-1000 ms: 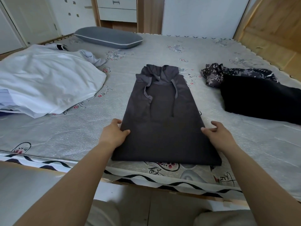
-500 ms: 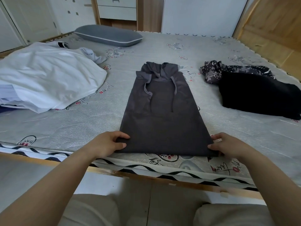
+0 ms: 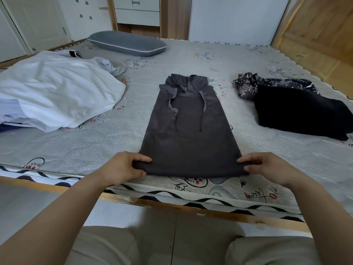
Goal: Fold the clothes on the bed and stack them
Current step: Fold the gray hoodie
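Observation:
A dark grey hoodie [image 3: 188,134] lies flat in the middle of the bed [image 3: 277,155], folded into a narrow strip with its hood and drawstrings at the far end. My left hand [image 3: 122,169] pinches the near left corner of its hem. My right hand [image 3: 267,167] pinches the near right corner, and the hem is lifted slightly off the mattress. A folded black garment [image 3: 299,113] lies to the right, with a dark patterned garment [image 3: 248,85] behind it. A loose white garment pile [image 3: 55,92] sits at the left.
A grey pillow [image 3: 126,43] lies at the far side of the bed. The wooden bed frame edge [image 3: 172,205] runs just in front of me. White cabinets and drawers stand beyond the bed, and a wooden panel at the far right.
Both hands slid down the hoodie's sides to the near hem and now pinch its two corners, lifting the hem slightly.

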